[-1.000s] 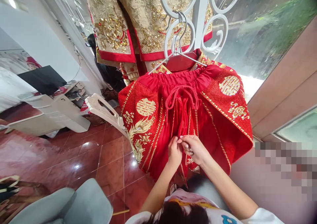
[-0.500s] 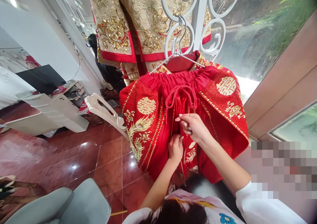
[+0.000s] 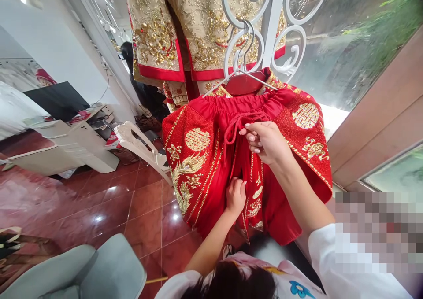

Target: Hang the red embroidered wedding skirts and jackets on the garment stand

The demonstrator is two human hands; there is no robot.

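Note:
A red skirt (image 3: 205,193) with gold embroidery, a gathered waist and a red drawstring bow (image 3: 231,129) hangs in front of me. A red garment with a gold-trimmed collar (image 3: 246,84) shares the wire hanger (image 3: 255,75) behind it. My left hand (image 3: 236,195) is closed on the skirt's fabric near the middle panel. Higher up, my right hand (image 3: 269,142) is pinched, its fingertips right by the bow's right loop. Whatever sits in that pinch, if anything, is too small to make out.
A beige and gold garment (image 3: 205,35) hangs behind, next to a white scrollwork frame (image 3: 269,30). A white chair (image 3: 142,145) stands left of the skirt, a grey chair (image 3: 112,268) at lower left. A desk with a monitor (image 3: 56,103) is farther left. A window is on the right.
My right hand has risen from below the bow to its right loop, still pinched. My left hand stays at the skirt's middle. The view has shifted slightly.

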